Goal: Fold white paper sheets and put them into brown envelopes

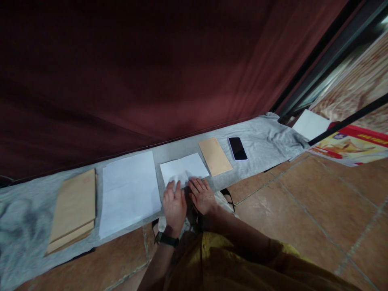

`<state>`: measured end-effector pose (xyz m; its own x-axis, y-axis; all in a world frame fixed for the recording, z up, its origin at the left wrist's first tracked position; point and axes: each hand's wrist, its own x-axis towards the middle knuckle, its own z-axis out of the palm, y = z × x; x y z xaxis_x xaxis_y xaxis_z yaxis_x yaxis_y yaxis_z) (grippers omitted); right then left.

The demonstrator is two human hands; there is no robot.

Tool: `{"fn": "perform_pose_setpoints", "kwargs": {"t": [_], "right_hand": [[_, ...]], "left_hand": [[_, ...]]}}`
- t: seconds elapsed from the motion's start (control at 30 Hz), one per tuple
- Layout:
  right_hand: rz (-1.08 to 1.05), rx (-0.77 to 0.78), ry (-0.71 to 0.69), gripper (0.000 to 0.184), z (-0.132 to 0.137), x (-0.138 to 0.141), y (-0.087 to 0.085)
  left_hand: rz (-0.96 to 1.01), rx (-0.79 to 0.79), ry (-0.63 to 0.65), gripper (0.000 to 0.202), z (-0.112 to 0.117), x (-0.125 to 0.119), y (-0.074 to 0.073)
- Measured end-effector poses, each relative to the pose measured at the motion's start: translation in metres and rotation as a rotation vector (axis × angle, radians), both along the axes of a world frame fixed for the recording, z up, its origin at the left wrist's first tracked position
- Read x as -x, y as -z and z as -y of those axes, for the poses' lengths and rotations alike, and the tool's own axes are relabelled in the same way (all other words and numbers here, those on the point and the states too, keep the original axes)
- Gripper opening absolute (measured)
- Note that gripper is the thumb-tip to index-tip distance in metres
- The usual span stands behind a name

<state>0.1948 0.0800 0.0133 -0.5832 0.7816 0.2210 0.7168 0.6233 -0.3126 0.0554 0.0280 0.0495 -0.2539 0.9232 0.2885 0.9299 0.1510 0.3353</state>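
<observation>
A small white sheet of paper (183, 165), possibly folded, lies before me on the grey cloth (259, 133). My left hand (175, 206) rests on its near left edge with fingers stretched out. On the near right edge lies my right hand (203, 197), its fingers also extended and flat. Just right of the sheet is a single tan envelope (215, 157). To the left sits a stack of larger white paper (130, 192), and beyond it a pile of tan envelopes (75, 200). Parts of the sheet's near edge are hidden under my fingers.
A smartphone (238, 148) with a dark screen lies right of the single envelope. Behind the narrow cloth-covered surface hangs a dark red curtain (182, 89). A printed red and yellow box (354, 141) stands at the right, above the tiled floor (315, 202).
</observation>
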Motion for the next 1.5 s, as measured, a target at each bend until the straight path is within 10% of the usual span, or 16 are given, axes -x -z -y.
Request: {"fn": "perform_pose_setpoints", "kwargs": {"t": [0.13, 0.57, 1.5], "right_hand": [[0.028, 0.017, -0.103, 0.054, -0.002, 0.004, 0.008], [0.020, 0.011, -0.024, 0.046, -0.001, -0.003, 0.004], [-0.024, -0.054, 0.135, 0.052, -0.009, -0.046, 0.018]], "left_hand": [[-0.001, 0.072, 0.213, 0.055, -0.002, -0.011, 0.022], [-0.079, 0.089, 0.164, 0.068, 0.008, 0.000, 0.048], [-0.042, 0.049, -0.036, 0.074, 0.029, 0.008, 0.041]]}}
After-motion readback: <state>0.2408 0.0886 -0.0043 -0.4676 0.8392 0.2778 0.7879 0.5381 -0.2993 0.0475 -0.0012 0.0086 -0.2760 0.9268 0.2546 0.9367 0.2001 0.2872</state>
